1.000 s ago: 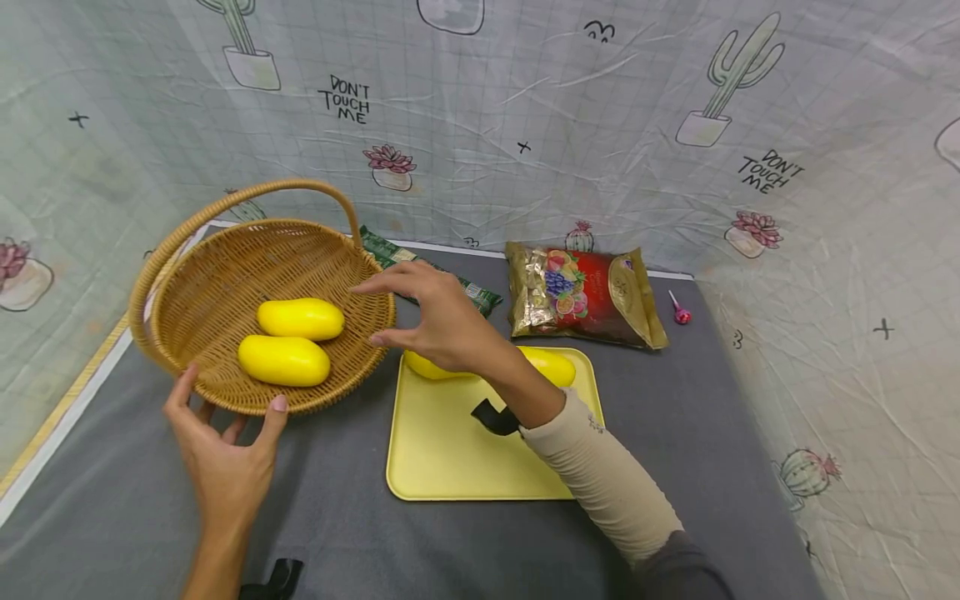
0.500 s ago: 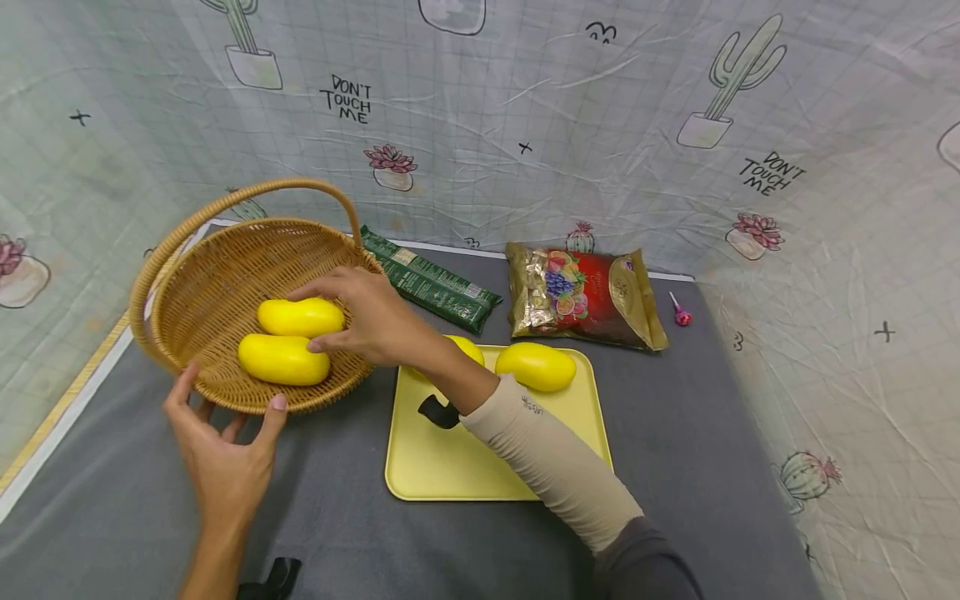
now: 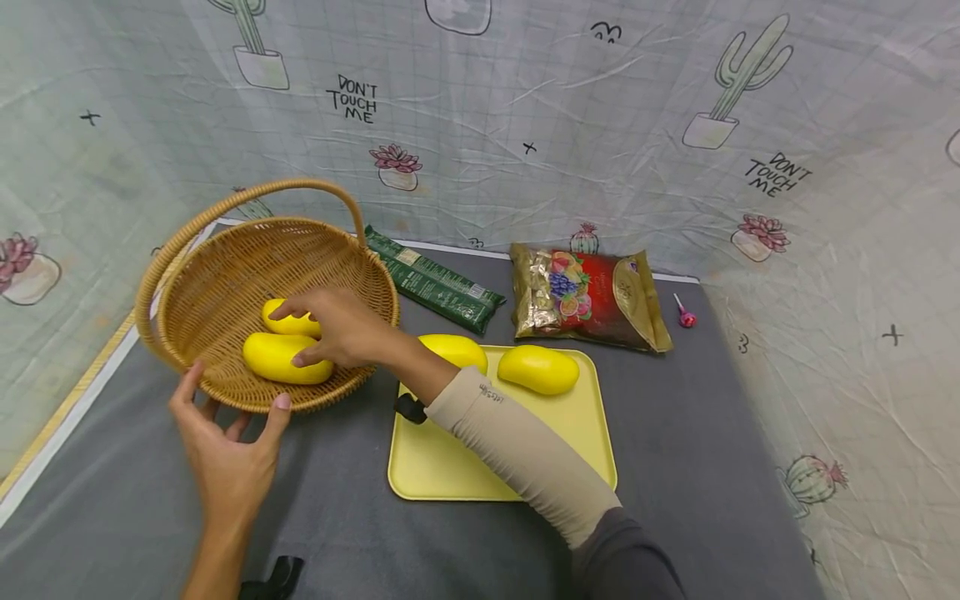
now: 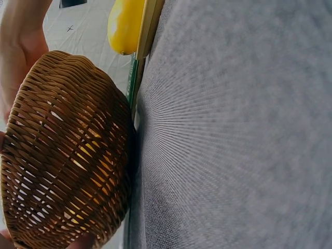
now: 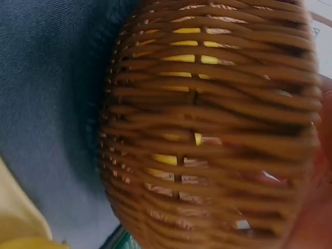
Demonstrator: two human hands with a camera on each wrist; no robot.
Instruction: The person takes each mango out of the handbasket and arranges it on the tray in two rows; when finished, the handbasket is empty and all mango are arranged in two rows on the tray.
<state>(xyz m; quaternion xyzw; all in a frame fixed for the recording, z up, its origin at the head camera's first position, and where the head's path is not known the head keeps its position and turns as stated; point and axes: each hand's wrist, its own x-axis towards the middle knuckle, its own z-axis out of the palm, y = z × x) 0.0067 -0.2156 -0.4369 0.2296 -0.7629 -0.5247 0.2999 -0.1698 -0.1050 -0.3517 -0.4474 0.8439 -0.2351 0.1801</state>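
In the head view a wicker basket point(image 3: 217, 275) with an arched handle stands at the left, tilted toward me. Inside it lie two yellow mangoes: a near mango point(image 3: 272, 357) and a far mango point(image 3: 279, 316), partly hidden by fingers. My left hand point(image 3: 232, 454) holds the basket's near rim, thumb on the edge and fingers below. Over the mangoes reaches my right hand point(image 3: 337, 329), thumb apart from the fingers; contact with the far mango cannot be made out. In both wrist views the basket's woven side point(image 4: 67, 150) hides most of the hands.
A yellow tray point(image 3: 442, 467) carries a left mango point(image 3: 456, 352) and a right mango point(image 3: 538, 370) to the basket's right. Behind lie a green packet point(image 3: 442, 287), a red and gold candy bag point(image 3: 592, 298) and a lollipop point(image 3: 686, 315). A printed curtain point(image 3: 480, 100) hangs at the back.
My right hand has moved left from beside the basket's right rim to over the mangoes inside, uncovering the green packet and the tray's mangoes. My left hand keeps its place on the rim.
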